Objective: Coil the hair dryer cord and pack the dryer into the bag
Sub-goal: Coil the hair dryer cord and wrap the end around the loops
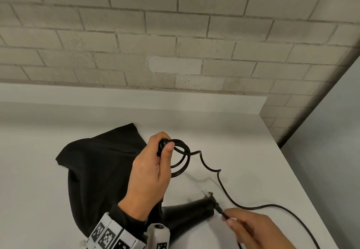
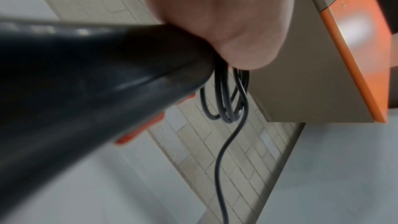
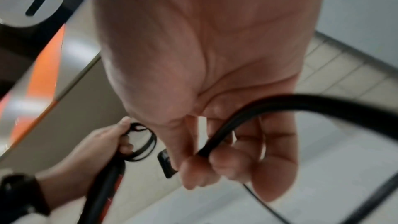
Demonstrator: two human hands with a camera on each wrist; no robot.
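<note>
- Left hand (image 1: 148, 172): I keep it raised above the counter (image 1: 243, 147), fingers and thumb curled tight round the end of the hair dryer's handle (image 2: 86, 83) together with the gathered loops of cord (image 1: 180, 157). Pinning both in one grasp keeps the finished turns from springing open, I judge.
- Right hand (image 1: 253, 229): thumb and forefinger pinch the cord just behind the plug (image 1: 211, 198), the other fingers loosely curled. Holding near the plug gives me command of the free end for the next turn.
- Cord: thin, black, round; a few small loops hang from the left fist. The uncoiled remainder leaves the loops, kinks once, dips to the counter and sweeps in a wide arc toward the right hand. I judge the coiling partly done.
- Hair dryer (image 1: 187, 215): glossy black, with orange-red accents in the wrist views; its body sits low, beneath the left wrist. Whether it rests on the counter I cannot tell.
- Bag (image 1: 97, 171): black soft cloth, lying slack on the counter behind the left hand, holding nothing yet, I judge.
</note>
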